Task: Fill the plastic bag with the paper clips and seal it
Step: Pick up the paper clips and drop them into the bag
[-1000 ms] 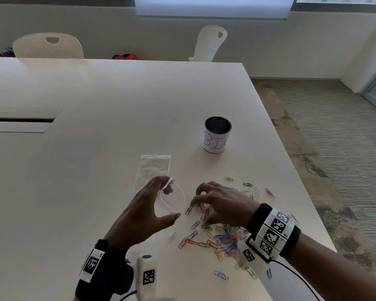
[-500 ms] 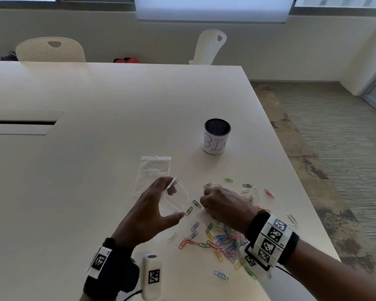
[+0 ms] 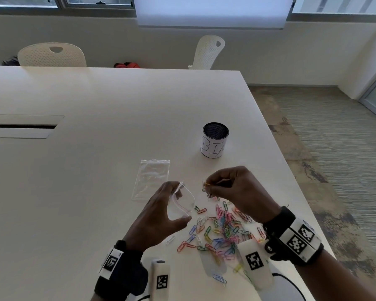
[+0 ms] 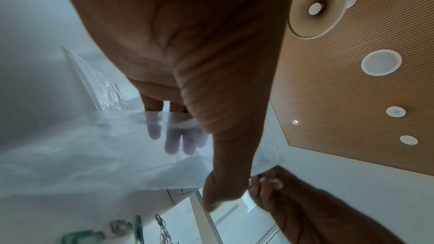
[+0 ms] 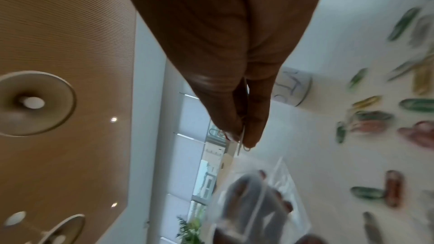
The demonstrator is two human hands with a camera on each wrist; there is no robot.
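A small bunch of coloured wire paper clips is pinched between the curled fingers and thumb of the right hand, raised just above and beside the mouth of a small clear zip-top plastic bag. That bag is held off the white tabletop by the left hand, its mouth propped open between thumb and curled fingers seen through the film. A spill is judged the chief risk: the opening is narrow and the film limp, so clips released off-centre could catch on the rim and drop back onto the tabletop. Should the left grip slacken, the mouth may well collapse before the clips are in. Tangled clips may also snag on one another and hang from the fingers. The loose heap of coloured paper clips is left lying beneath the right wrist, a second flat clear bag lies beyond the left hand, and a labelled mesh cup stands farther back.
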